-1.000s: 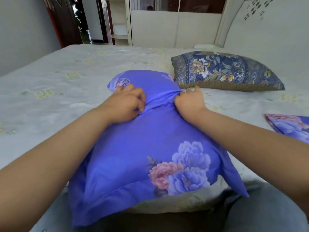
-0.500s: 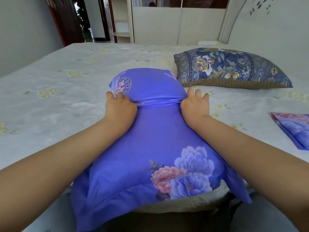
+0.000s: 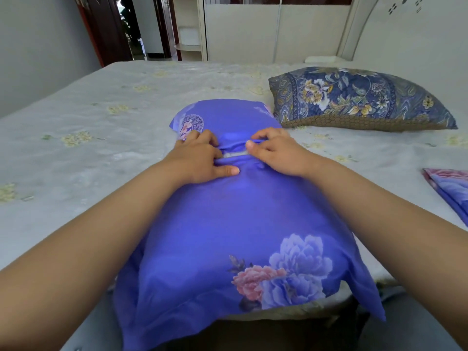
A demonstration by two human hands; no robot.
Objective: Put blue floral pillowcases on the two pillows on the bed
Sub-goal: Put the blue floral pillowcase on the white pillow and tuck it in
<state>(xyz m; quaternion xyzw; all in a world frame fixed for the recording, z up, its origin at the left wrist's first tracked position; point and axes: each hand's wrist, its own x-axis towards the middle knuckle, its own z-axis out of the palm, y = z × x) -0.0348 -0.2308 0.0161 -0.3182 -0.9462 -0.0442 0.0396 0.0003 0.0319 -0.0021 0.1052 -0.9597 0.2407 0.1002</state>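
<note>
A pillow in a blue floral pillowcase [image 3: 228, 224] lies lengthwise in front of me on the bed. Across its upper part runs the case's opening, where a thin pale strip of pillow shows. My left hand [image 3: 200, 158] rests on the fabric at the left of that opening, fingers curled into the fold, thumb flat. My right hand [image 3: 276, 153] pinches the upper flap's edge at the right of it. A second pillow [image 3: 354, 100] in a dark blue and yellow flowered cover lies beyond, to the right. A folded blue floral pillowcase [image 3: 450, 188] lies at the right edge.
The bed [image 3: 88, 148] has a pale sheet with faint yellow flowers. A white headboard [image 3: 405, 34] rises at the right. A white wardrobe [image 3: 253, 29] and an open doorway [image 3: 136, 26] stand beyond the far side of the bed.
Both hands have moved inward from the pillow's sides to the middle of the opening. The right hand now pinches the flap's edge and a pale strip of pillow shows between the hands.
</note>
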